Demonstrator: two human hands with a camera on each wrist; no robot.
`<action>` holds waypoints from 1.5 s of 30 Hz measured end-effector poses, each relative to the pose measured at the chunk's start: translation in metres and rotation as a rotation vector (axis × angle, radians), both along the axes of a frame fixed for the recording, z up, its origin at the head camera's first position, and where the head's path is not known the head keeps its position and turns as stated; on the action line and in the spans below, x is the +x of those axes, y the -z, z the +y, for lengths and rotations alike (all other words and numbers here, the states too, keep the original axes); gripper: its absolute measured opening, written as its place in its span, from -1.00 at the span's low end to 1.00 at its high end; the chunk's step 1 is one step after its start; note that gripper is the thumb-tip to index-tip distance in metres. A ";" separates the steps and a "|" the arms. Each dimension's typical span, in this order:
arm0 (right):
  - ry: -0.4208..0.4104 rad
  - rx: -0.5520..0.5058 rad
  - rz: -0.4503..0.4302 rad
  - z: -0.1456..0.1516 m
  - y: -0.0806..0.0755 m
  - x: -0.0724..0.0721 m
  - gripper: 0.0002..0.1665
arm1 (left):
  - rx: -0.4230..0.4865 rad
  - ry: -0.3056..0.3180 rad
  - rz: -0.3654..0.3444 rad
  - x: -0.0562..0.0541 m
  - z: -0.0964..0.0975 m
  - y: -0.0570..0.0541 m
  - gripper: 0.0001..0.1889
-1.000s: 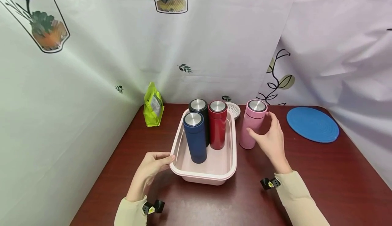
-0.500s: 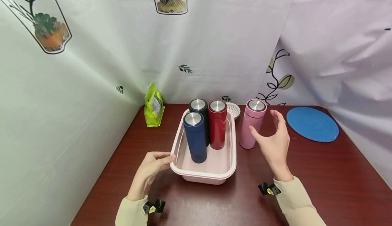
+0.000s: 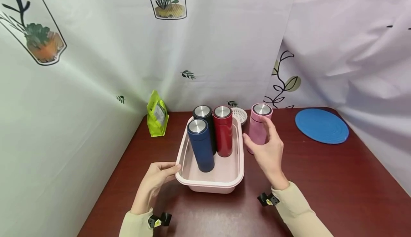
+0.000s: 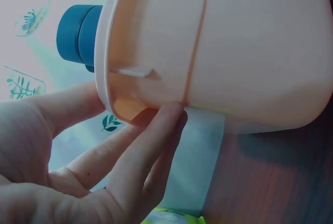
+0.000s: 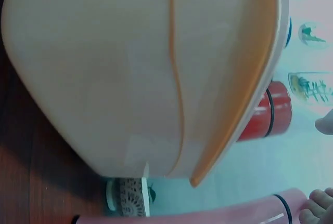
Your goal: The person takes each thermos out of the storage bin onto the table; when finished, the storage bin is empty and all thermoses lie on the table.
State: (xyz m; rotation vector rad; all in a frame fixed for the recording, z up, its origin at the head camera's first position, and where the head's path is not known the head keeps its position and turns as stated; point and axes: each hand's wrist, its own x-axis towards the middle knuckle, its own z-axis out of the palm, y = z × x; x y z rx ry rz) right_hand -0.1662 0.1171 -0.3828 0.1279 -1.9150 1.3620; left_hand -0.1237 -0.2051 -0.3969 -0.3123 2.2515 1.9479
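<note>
My left hand pinches the left rim of a pale pink plastic tub, thumb on top and fingers beneath, as the left wrist view shows. Three flasks with steel-topped lids stand in the tub: a navy one, a black one partly hidden behind it, and a red one. Right of the tub stands a pink flask. My right hand is in front of it, thumb and fingers spread apart. In the right wrist view its fingertips are by the flask's lid; contact there is unclear.
A lime-green pouch stands at the back left of the dark red table. Behind the tub sits a small white woven basket. A round blue mat lies at the back right. Printed fabric hangs behind.
My right hand first drew back to the right of the pink flask, then came left in front of it. The head view has shifted slightly. My left hand keeps its hold on the tub.
</note>
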 end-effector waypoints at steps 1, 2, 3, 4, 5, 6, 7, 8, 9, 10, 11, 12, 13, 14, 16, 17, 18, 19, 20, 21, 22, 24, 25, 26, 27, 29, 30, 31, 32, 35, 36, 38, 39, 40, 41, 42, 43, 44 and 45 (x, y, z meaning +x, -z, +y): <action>-0.005 0.009 0.000 0.000 0.004 -0.004 -0.13 | 0.001 0.000 -0.001 0.000 0.000 0.000 -0.59; -0.011 0.022 0.001 -0.002 0.003 -0.006 -0.13 | 0.001 -0.002 -0.001 0.000 0.000 0.000 -0.59; -0.012 0.033 0.002 -0.004 0.003 -0.008 -0.13 | 0.002 -0.003 -0.001 0.000 0.000 0.001 -0.58; -0.019 0.043 0.004 -0.006 0.003 -0.009 -0.14 | 0.001 -0.004 -0.002 0.000 0.000 0.001 -0.58; -0.030 0.052 0.005 -0.009 0.003 -0.011 -0.14 | 0.002 -0.007 -0.003 0.000 0.000 0.001 -0.58; -0.045 0.059 0.001 -0.011 0.002 -0.014 -0.14 | 0.004 -0.010 -0.004 -0.001 0.000 0.001 -0.58; -0.056 0.067 -0.005 -0.013 0.002 -0.016 -0.14 | 0.006 -0.013 -0.004 -0.001 0.000 0.001 -0.59; -0.069 0.077 -0.018 -0.015 0.003 -0.018 -0.13 | 0.010 -0.013 -0.003 -0.001 -0.001 0.001 -0.59; -0.084 0.087 -0.036 -0.016 0.003 -0.021 -0.13 | 0.013 -0.013 -0.004 -0.001 -0.001 0.001 -0.59; -0.105 0.095 -0.054 -0.018 0.004 -0.023 -0.12 | 0.014 -0.015 -0.005 -0.001 0.000 0.001 -0.59; -0.125 0.104 -0.076 -0.019 0.004 -0.026 -0.10 | 0.018 -0.017 -0.004 -0.001 0.000 0.001 -0.59; -0.147 0.111 -0.101 -0.020 0.005 -0.029 -0.09 | 0.022 -0.019 -0.003 -0.001 0.000 0.001 -0.59; -0.172 0.114 -0.127 -0.020 0.006 -0.031 -0.08 | 0.026 -0.018 -0.002 -0.001 0.000 0.001 -0.59; -0.198 0.111 -0.157 -0.020 0.006 -0.034 -0.07 | 0.028 -0.013 -0.001 -0.001 0.000 0.002 -0.59; -0.245 0.106 -0.216 -0.020 0.007 -0.039 -0.05 | 0.031 -0.007 0.000 -0.001 0.001 0.002 -0.58; -0.264 0.103 -0.243 -0.020 0.007 -0.042 -0.04 | 0.037 -0.006 0.000 -0.002 0.001 0.002 -0.58; -0.282 0.099 -0.270 -0.019 0.007 -0.044 -0.04 | 0.038 -0.004 -0.002 -0.002 0.001 0.002 -0.58; -0.298 0.097 -0.296 -0.019 0.007 -0.047 -0.04 | 0.036 -0.002 -0.004 -0.002 0.001 0.002 -0.57; -0.313 0.100 -0.317 -0.019 0.006 -0.049 -0.03 | 0.034 0.001 -0.005 -0.003 0.001 0.002 -0.57; -0.321 0.114 -0.335 -0.020 0.006 -0.052 -0.03 | 0.035 -0.003 -0.008 -0.003 0.001 0.003 -0.58; -0.330 0.124 -0.349 -0.021 0.006 -0.054 -0.02 | 0.033 -0.006 -0.009 -0.003 0.000 0.003 -0.58; -0.350 0.142 -0.378 -0.023 0.006 -0.058 0.00 | 0.022 -0.002 -0.009 -0.004 -0.001 0.002 -0.58; -0.359 0.152 -0.388 -0.025 0.007 -0.059 0.01 | 0.017 0.000 -0.008 -0.004 -0.001 0.002 -0.58; -0.364 0.163 -0.399 -0.026 0.007 -0.061 0.01 | 0.014 0.001 -0.008 -0.004 -0.002 0.002 -0.58; -0.369 0.170 -0.411 -0.027 0.008 -0.062 0.00 | 0.012 0.000 -0.007 -0.004 -0.002 0.002 -0.58; -0.379 0.175 -0.428 -0.029 0.010 -0.063 -0.01 | 0.011 -0.002 -0.009 -0.003 -0.001 0.002 -0.58; -0.375 0.179 -0.433 -0.030 0.011 -0.064 -0.03 | 0.013 -0.005 -0.010 -0.003 0.000 0.003 -0.58; -0.373 0.181 -0.435 -0.032 0.012 -0.064 -0.04 | 0.013 -0.008 -0.011 -0.003 0.000 0.003 -0.58; -0.368 0.185 -0.439 -0.033 0.012 -0.064 -0.05 | 0.015 -0.010 -0.011 -0.002 0.000 0.004 -0.58; -0.347 0.213 -0.431 -0.036 0.014 -0.063 -0.07 | 0.025 -0.016 -0.009 -0.002 0.001 0.005 -0.59; -0.343 0.221 -0.426 -0.037 0.014 -0.063 -0.08 | 0.026 -0.019 -0.008 -0.002 0.001 0.005 -0.60; -0.332 0.235 -0.415 -0.039 0.015 -0.062 -0.10 | 0.024 -0.020 -0.005 -0.002 0.001 0.005 -0.61; -0.326 0.239 -0.408 -0.039 0.016 -0.062 -0.11 | 0.024 -0.020 -0.002 -0.002 0.001 0.005 -0.61; -0.320 0.238 -0.402 -0.040 0.017 -0.062 -0.13 | 0.023 -0.019 -0.001 -0.002 0.000 0.005 -0.61; -0.318 0.235 -0.397 -0.041 0.018 -0.063 -0.13 | 0.022 -0.018 0.001 -0.002 0.000 0.005 -0.61; -0.314 0.232 -0.393 -0.042 0.018 -0.063 -0.14 | 0.018 -0.016 0.002 -0.002 -0.001 0.005 -0.61; -0.311 0.230 -0.390 -0.042 0.019 -0.063 -0.14 | 0.016 -0.014 0.003 -0.002 -0.001 0.005 -0.61; -0.310 0.229 -0.390 -0.042 0.019 -0.063 -0.14 | 0.018 -0.013 0.003 -0.003 -0.001 0.005 -0.61; -0.310 0.228 -0.390 -0.042 0.019 -0.063 -0.14 | 0.019 -0.015 0.002 -0.003 -0.001 0.005 -0.61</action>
